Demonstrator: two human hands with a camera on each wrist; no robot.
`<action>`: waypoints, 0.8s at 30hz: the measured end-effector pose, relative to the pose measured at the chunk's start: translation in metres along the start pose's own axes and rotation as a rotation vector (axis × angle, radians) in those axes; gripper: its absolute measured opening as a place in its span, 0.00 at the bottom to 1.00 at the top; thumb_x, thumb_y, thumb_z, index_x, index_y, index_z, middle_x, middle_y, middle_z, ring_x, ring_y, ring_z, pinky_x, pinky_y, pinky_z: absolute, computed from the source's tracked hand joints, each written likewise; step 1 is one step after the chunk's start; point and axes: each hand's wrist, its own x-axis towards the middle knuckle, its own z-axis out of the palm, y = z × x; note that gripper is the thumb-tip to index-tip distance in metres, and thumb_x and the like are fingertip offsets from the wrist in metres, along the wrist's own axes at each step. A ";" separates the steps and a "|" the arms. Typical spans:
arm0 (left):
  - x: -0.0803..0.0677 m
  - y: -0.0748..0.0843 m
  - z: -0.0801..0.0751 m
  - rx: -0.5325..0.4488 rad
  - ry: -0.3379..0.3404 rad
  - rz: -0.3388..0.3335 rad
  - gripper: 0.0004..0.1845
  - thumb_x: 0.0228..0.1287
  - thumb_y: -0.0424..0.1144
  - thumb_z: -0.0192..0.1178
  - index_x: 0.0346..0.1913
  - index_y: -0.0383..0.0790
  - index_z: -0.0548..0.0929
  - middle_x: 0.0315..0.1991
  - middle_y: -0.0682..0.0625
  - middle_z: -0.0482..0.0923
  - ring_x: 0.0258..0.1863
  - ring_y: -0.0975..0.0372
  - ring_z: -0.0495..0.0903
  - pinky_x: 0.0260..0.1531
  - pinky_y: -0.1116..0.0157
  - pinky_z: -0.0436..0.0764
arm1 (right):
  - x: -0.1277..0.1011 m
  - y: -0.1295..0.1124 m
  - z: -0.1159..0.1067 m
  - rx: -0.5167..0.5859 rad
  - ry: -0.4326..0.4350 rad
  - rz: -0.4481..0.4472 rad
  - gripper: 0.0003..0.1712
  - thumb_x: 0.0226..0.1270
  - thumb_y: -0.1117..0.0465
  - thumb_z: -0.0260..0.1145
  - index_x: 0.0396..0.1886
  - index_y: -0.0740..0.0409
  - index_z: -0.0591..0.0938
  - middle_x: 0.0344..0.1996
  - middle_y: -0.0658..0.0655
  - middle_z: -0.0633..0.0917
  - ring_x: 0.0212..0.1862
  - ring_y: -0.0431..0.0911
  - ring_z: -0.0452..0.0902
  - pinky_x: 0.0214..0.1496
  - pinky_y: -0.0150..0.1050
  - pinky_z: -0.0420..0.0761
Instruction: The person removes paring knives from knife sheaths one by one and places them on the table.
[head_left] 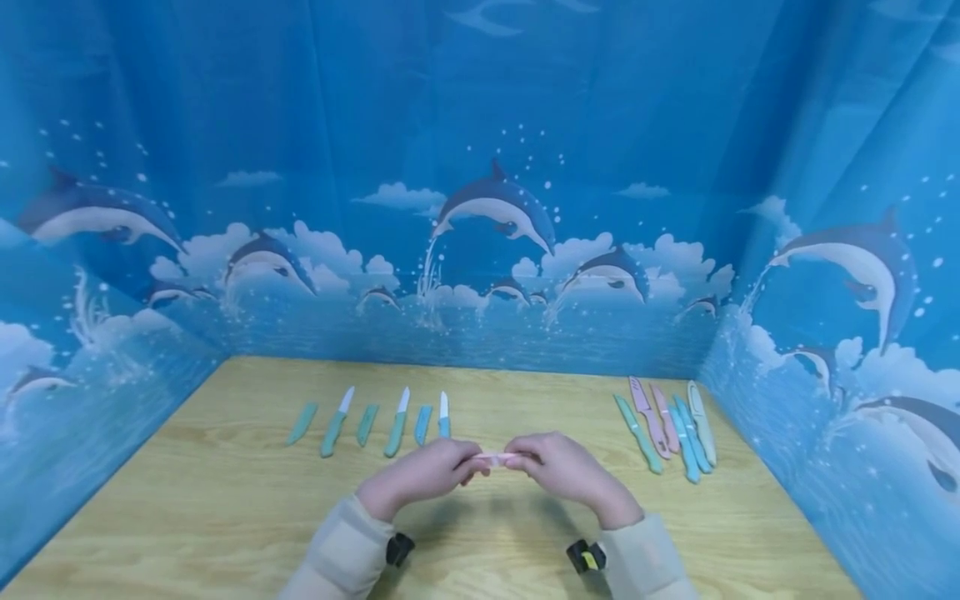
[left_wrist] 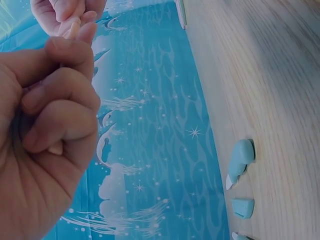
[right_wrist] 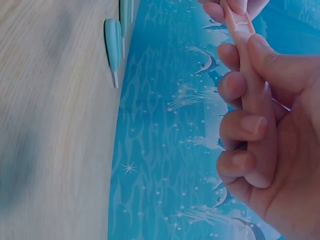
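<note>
Both hands meet above the middle of the wooden table (head_left: 225, 500) with a slim pink knife (head_left: 497, 457) held level between them. My right hand (head_left: 525, 460) wraps its curled fingers round the pink handle (right_wrist: 255, 100). My left hand (head_left: 468, 467) pinches the other end with thumb and fingertips; that end is mostly hidden inside its fist (left_wrist: 50, 125). Whether the pink piece there is a bare blade or a sheath I cannot tell. The right hand's knuckles (left_wrist: 65, 15) show at the top of the left wrist view.
A row of teal knives (head_left: 336, 422) and separate teal sheaths (head_left: 367, 424) lies at the back left. Several sheathed pink, teal and pale green knives (head_left: 667, 429) lie in a cluster at the back right. Blue dolphin-print curtains wall the table on three sides.
</note>
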 end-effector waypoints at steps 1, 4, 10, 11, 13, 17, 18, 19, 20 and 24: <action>0.000 0.001 0.000 -0.005 -0.003 0.001 0.18 0.76 0.48 0.46 0.35 0.41 0.80 0.26 0.45 0.78 0.20 0.67 0.68 0.24 0.69 0.72 | 0.000 0.000 -0.001 0.003 0.001 -0.002 0.11 0.72 0.50 0.58 0.41 0.47 0.85 0.26 0.41 0.81 0.23 0.34 0.67 0.31 0.34 0.71; 0.000 0.003 -0.001 -0.015 -0.008 0.004 0.18 0.77 0.46 0.45 0.37 0.40 0.81 0.27 0.45 0.79 0.21 0.67 0.69 0.25 0.68 0.72 | -0.001 0.000 -0.002 0.011 -0.002 -0.002 0.11 0.72 0.51 0.58 0.41 0.47 0.85 0.28 0.42 0.83 0.24 0.34 0.69 0.31 0.34 0.72; -0.001 0.005 0.000 0.002 -0.013 0.011 0.17 0.75 0.48 0.48 0.34 0.42 0.79 0.27 0.47 0.78 0.21 0.68 0.69 0.24 0.69 0.72 | -0.002 -0.001 -0.004 0.005 -0.010 -0.018 0.12 0.73 0.50 0.57 0.42 0.47 0.86 0.34 0.44 0.87 0.32 0.34 0.77 0.37 0.36 0.77; 0.000 0.005 0.000 0.002 -0.013 0.012 0.16 0.75 0.48 0.48 0.34 0.43 0.79 0.27 0.47 0.78 0.21 0.68 0.69 0.24 0.69 0.72 | -0.002 -0.001 -0.005 0.003 -0.010 -0.022 0.13 0.73 0.50 0.57 0.42 0.47 0.86 0.35 0.45 0.87 0.34 0.34 0.78 0.38 0.36 0.78; 0.000 0.006 0.000 0.004 -0.016 0.020 0.15 0.75 0.48 0.48 0.34 0.44 0.79 0.27 0.46 0.78 0.21 0.68 0.69 0.24 0.69 0.72 | -0.003 -0.001 -0.005 0.005 -0.014 -0.022 0.13 0.73 0.50 0.57 0.42 0.47 0.86 0.35 0.45 0.87 0.35 0.35 0.79 0.39 0.37 0.78; 0.000 0.007 0.000 0.011 -0.023 0.045 0.13 0.75 0.44 0.50 0.37 0.41 0.81 0.27 0.45 0.78 0.20 0.68 0.67 0.23 0.70 0.71 | -0.004 0.000 -0.007 0.023 -0.025 -0.017 0.13 0.73 0.50 0.58 0.42 0.47 0.86 0.35 0.45 0.87 0.34 0.35 0.78 0.37 0.36 0.77; 0.000 0.007 0.000 0.020 -0.027 0.053 0.13 0.75 0.44 0.50 0.38 0.40 0.81 0.27 0.45 0.78 0.19 0.69 0.66 0.23 0.70 0.71 | -0.004 -0.001 -0.007 0.031 -0.032 -0.012 0.13 0.72 0.49 0.58 0.42 0.47 0.86 0.35 0.45 0.87 0.33 0.35 0.78 0.36 0.36 0.77; 0.000 0.006 0.000 0.028 -0.029 0.062 0.13 0.75 0.43 0.50 0.38 0.40 0.81 0.26 0.45 0.78 0.19 0.69 0.66 0.22 0.71 0.72 | -0.005 -0.001 -0.007 0.035 -0.037 -0.009 0.13 0.72 0.49 0.58 0.42 0.47 0.86 0.35 0.45 0.87 0.32 0.35 0.77 0.35 0.36 0.76; 0.000 0.006 0.001 0.038 -0.031 0.069 0.13 0.75 0.43 0.50 0.38 0.39 0.81 0.26 0.45 0.78 0.19 0.69 0.66 0.22 0.71 0.72 | -0.005 -0.001 -0.008 0.038 -0.041 -0.007 0.13 0.72 0.49 0.58 0.42 0.47 0.86 0.35 0.44 0.87 0.32 0.35 0.77 0.35 0.36 0.76; 0.001 0.004 0.002 0.062 -0.033 0.075 0.14 0.74 0.44 0.51 0.38 0.38 0.81 0.25 0.45 0.78 0.18 0.70 0.66 0.22 0.71 0.73 | -0.006 -0.002 -0.008 0.050 -0.053 -0.002 0.13 0.72 0.49 0.58 0.42 0.47 0.86 0.35 0.45 0.87 0.33 0.38 0.79 0.35 0.36 0.76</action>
